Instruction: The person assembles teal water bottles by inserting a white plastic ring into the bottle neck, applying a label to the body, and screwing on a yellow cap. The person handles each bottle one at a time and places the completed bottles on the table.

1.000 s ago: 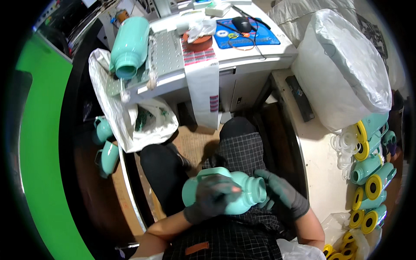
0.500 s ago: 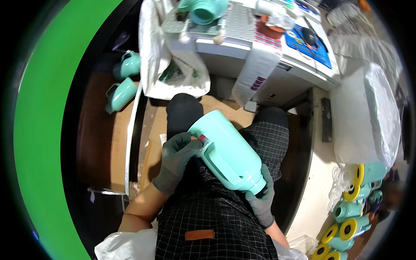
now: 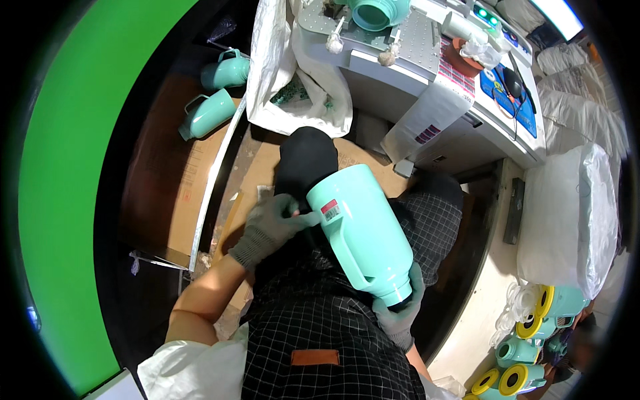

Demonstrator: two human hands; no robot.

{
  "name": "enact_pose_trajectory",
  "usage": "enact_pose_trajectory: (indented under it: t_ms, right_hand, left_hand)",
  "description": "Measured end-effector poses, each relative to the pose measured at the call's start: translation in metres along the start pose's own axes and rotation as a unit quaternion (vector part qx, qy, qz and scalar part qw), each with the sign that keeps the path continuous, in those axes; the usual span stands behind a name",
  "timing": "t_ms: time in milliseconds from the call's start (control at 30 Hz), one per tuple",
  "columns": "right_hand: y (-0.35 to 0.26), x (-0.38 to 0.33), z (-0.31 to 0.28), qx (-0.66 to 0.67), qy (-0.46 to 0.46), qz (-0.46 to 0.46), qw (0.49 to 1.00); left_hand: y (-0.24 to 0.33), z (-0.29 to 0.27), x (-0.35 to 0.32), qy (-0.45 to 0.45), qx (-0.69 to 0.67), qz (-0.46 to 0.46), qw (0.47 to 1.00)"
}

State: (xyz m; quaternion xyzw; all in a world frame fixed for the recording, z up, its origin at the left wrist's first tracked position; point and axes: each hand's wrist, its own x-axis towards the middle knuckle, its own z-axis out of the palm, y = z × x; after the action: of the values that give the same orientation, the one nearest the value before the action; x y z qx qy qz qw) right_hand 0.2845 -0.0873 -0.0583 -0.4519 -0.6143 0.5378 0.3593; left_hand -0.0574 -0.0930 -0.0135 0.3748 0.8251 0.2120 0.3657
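Note:
A mint-green thermos jug (image 3: 375, 223) lies tilted across my lap, its neck pointing down to the right and its handle facing left. My right hand (image 3: 402, 315), in a grey glove, is closed around the neck end. A small red and white sticker (image 3: 331, 210) sits on the jug's wall near the top of the handle. My left hand (image 3: 275, 223), also gloved, is beside that sticker, with thumb and fingers apart and nothing visible between them. One of its digits reaches to the jug's edge; whether it touches cannot be made out.
Ahead, a workbench holds another mint-green jug (image 3: 375, 13) on a perforated metal plate (image 3: 413, 43) and a strip of labels (image 3: 427, 107). A white sack (image 3: 303, 120) hangs at its left. Two jugs (image 3: 210, 113) lie in a carton at left; several yellow-ringed jugs (image 3: 513, 379) stand at right.
My left hand has drawn back from the sticker, which now shows fully on the jug. The view has shifted, and my right hand still holds the jug's neck.

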Motion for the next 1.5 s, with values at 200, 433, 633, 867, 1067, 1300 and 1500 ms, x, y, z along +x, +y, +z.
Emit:
enact_pose_trajectory:
  t_ms: [200,433,633,867,1067,1300,1500]
  right_hand:
    - [-0.009,0.021,-0.010,0.027,-0.063,0.003,0.998]
    - [-0.060,0.052,-0.025,0.398,0.058,0.115,0.908]
    - [-0.074,0.102,-0.054,0.208,0.201,-0.099,0.952]
    - [-0.098,0.164,-0.065,0.093,0.284,-0.231,0.926]
    - [-0.126,0.273,-0.028,-0.045,0.179,-0.313,0.932]
    - [-0.179,0.389,0.108,-0.423,0.164,-0.366,0.812]
    - [-0.180,0.439,0.172,-0.554,0.103,-0.296,0.771]
  left_hand:
    - [0.003,0.031,0.015,0.227,-0.062,0.341,0.910]
    - [0.095,-0.024,0.094,0.233,0.047,0.503,0.831]
    - [0.187,-0.096,0.258,0.428,0.383,0.522,0.631]
    - [0.192,-0.116,0.195,0.438,0.182,0.579,0.663]
    - [0.068,-0.091,0.060,0.341,-0.150,0.479,0.795]
    - [0.062,0.003,0.018,-0.083,-0.339,0.288,0.892]
    - [0.050,-0.016,0.024,-0.036,-0.247,0.336,0.908]
